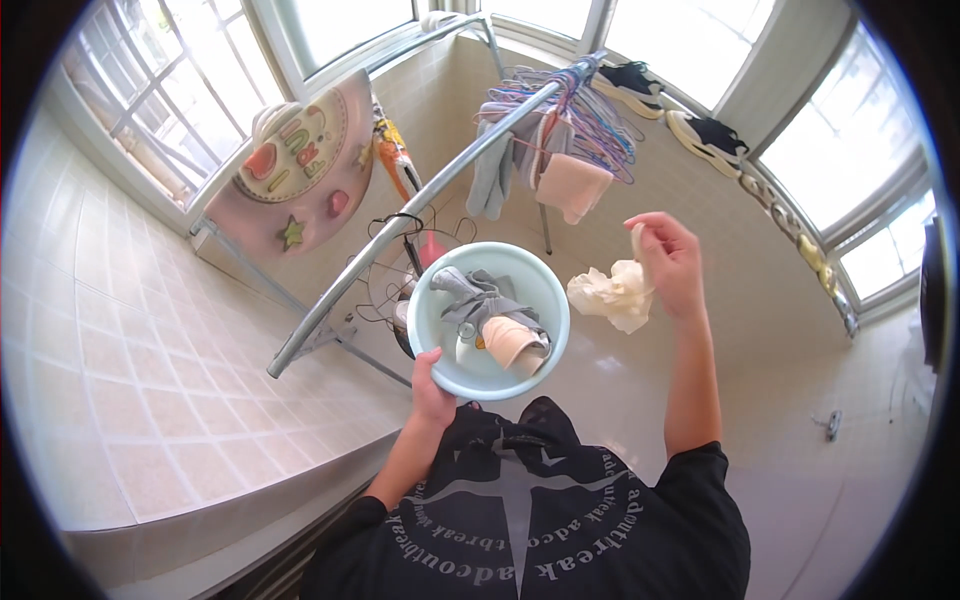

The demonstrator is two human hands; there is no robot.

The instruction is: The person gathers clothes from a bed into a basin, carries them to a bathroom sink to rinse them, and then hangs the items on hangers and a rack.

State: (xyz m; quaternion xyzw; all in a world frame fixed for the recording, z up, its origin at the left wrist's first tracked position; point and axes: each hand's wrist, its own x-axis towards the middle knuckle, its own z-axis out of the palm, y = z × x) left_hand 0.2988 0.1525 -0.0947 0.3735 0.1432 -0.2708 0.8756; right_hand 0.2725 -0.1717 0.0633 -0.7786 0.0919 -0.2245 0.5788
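Fingers [650, 224] grip one cream cloth [615, 293], right hand [673, 260], and one basin [549, 290], left hand [431, 396].

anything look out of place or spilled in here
Nothing looks spilled or damaged. The one untidy spot: the hangers bunch in an overlapping tangle toward the far end of the metal rail. The crumpled cream cloth in the right hand and the loose heap inside the blue basin look ordinary.
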